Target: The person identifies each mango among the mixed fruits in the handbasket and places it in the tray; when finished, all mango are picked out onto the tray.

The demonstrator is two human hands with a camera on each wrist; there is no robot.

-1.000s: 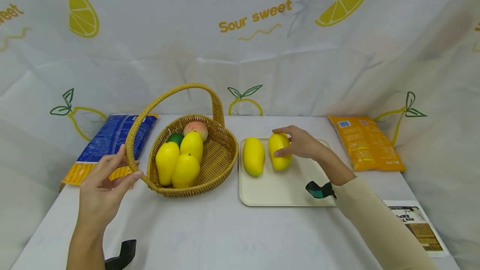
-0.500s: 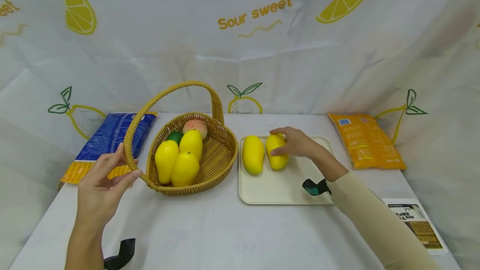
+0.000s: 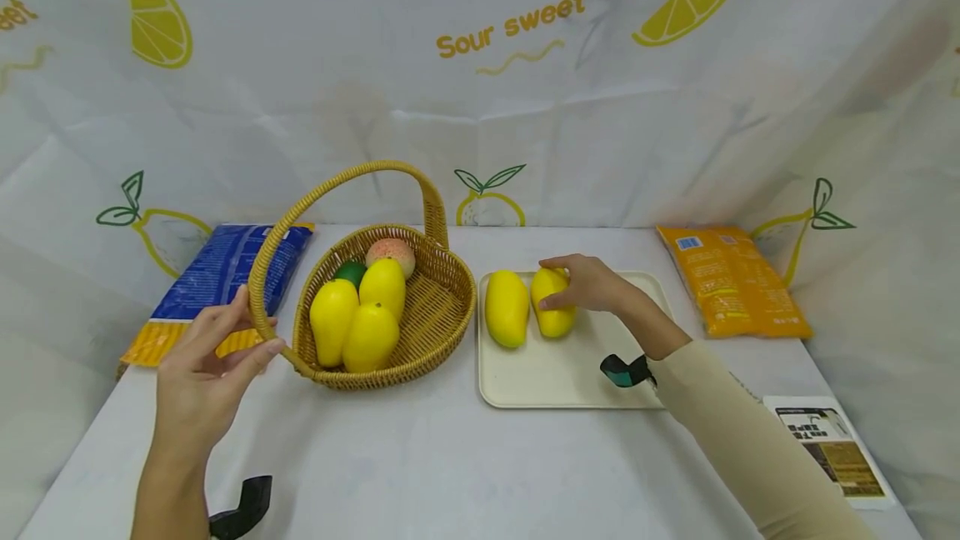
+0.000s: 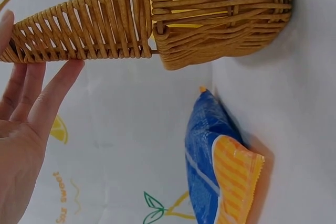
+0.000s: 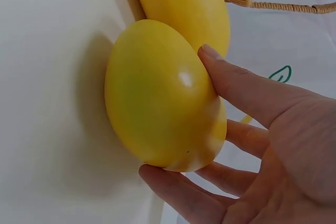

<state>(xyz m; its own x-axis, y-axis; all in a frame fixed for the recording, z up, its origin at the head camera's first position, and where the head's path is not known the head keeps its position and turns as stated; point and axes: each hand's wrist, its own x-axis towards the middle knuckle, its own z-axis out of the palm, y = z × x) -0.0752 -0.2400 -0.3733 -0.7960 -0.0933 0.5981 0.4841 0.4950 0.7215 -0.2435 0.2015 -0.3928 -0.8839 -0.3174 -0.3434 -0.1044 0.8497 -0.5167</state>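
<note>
My left hand (image 3: 198,382) pinches the near-left side of the handle (image 3: 352,176) of a woven basket (image 3: 435,319). Inside the basket, several yellow mangoes (image 3: 372,338) lie with a peach (image 3: 392,255) and a dark green fruit (image 3: 351,273), partly hidden. On a cream tray (image 3: 585,382) to the right, my right hand (image 3: 592,283) grips one mango (image 3: 553,323) from its right side, thumb and fingers around it. Left of it on the tray lies a second mango (image 3: 506,308). In the right wrist view, the held mango (image 5: 157,93) overlaps the other mango (image 5: 184,3).
A blue and yellow bag (image 3: 217,282) lies behind the left hand, left of the basket. An orange bag (image 3: 735,286) lies at the back right. A printed card (image 3: 828,448) sits at the table's right edge. A lemon-print curtain (image 3: 480,132) hangs behind.
The right hand has shifted slightly left with its mango, closer to the other mango on the tray. The left hand keeps its hold on the basket handle.
</note>
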